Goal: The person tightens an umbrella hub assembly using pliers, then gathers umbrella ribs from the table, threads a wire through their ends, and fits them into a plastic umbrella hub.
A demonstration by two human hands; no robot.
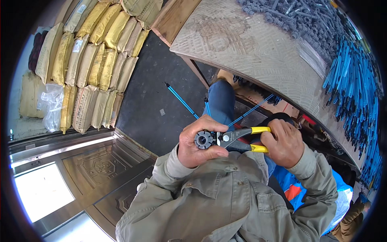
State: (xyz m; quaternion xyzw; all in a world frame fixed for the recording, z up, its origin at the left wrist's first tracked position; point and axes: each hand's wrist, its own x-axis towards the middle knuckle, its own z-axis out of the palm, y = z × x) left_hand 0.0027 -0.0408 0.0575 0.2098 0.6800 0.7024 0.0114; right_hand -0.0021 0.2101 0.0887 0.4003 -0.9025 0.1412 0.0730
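My left hand (194,142) is closed around a round dark grey hub (204,140) with slots about its rim and a hole in its middle. Thin blue rods (180,99) with black ends stretch away beyond the hand, seemingly from this piece; the fingers hide where they join. In my right hand (284,142) are pliers (238,139) with yellow grips, the fingers wrapped round the handles. The jaws meet the hub's right side, between my left thumb and forefinger. What exactly lies between the jaws is too small to tell.
A worktable (238,36) at the upper right bears a heap of grey plastic parts (298,20) and many blue rods (350,76) hanging over its edge. Stacked yellow and tan sacks (86,60) stand at left, above a metal door (100,165). A blue bag (288,181) lies beside my right arm.
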